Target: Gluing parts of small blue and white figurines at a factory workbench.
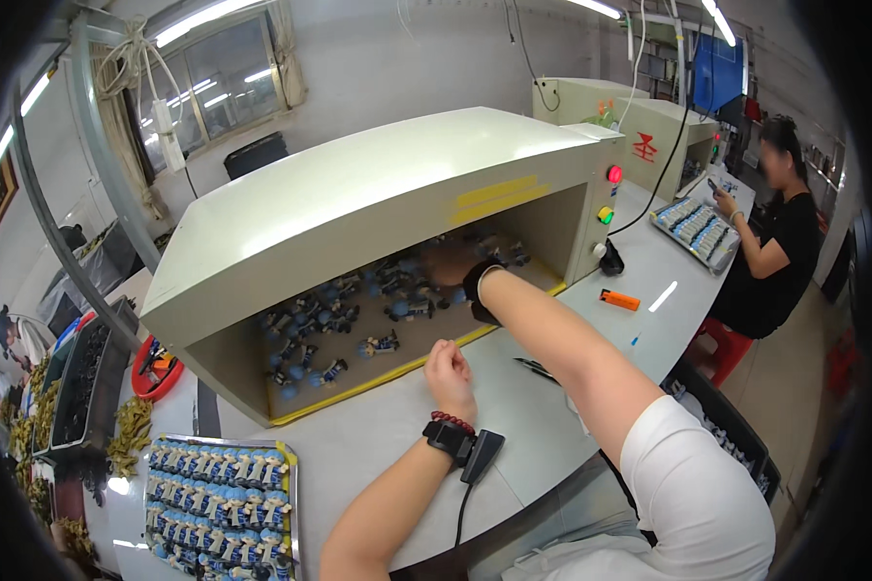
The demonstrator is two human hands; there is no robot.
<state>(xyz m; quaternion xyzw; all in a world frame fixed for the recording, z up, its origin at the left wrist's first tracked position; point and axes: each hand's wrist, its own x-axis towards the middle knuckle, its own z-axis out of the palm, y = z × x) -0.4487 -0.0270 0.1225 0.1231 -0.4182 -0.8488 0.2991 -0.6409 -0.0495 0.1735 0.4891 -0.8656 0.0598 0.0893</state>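
My right hand [451, 263] reaches into a large cream metal box [358, 194] with an open front, among small blue-and-white figurines [334, 318] lying scattered on its floor. Shadow and blur hide what its fingers do. Just outside the box's yellow-taped front edge, my left hand [449, 376] rests near the tabletop with its fingers curled closed. Whatever it may hold is hidden. One figurine [379, 344] lies apart inside the box, close to that hand. A black device with a cable [465, 447] is strapped on my left wrist, and a black band circles the right.
A metal tray [293, 504] of figurines in rows stands at lower left, near a red basket [157, 368]. On the table [543, 436] lie an orange lighter [620, 300] and dark tweezers-like tools [536, 368]. A co-worker [780, 232] sits at right beside another tray [696, 232].
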